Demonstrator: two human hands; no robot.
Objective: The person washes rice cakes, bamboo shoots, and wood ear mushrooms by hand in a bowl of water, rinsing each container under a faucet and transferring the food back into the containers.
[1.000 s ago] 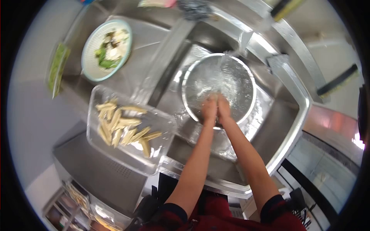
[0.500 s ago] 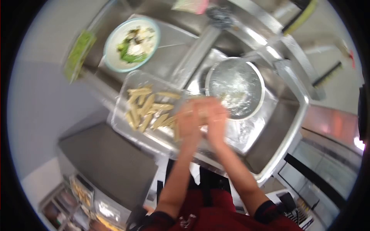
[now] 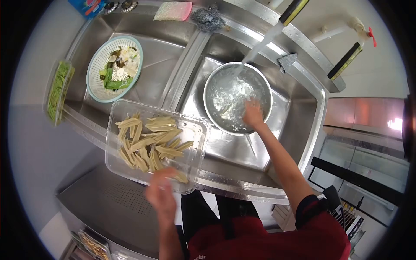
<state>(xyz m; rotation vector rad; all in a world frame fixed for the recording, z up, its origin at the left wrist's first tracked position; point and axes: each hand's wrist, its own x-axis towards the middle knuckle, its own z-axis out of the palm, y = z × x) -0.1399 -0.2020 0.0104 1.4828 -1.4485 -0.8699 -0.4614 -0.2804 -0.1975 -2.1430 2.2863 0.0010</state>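
Note:
My right hand (image 3: 253, 112) reaches into a round metal pot (image 3: 208, 104) of water standing in the right sink basin; its fingertips are under the rippling surface, so whether they hold anything is hidden. Water runs into the pot from a hose (image 3: 264, 40). My left hand (image 3: 162, 190) is blurred at the lower edge of a clear plastic tray (image 3: 113, 162), close to the pale strips (image 3: 149, 143) lying in it. The tray rests across the sink's front rim and divider.
In the left basin sits a colander (image 3: 96, 84) with food scraps. A container of green vegetables (image 3: 56, 95) stands on the left rim. A pink sponge (image 3: 173, 11) and a steel scourer (image 3: 208, 18) lie on the back ledge, near a red-handled tap (image 3: 372, 36).
My hands were together between tray and pot; now they are apart, the right in the pot's water, the left down at the tray's lower edge. The camera view has shifted.

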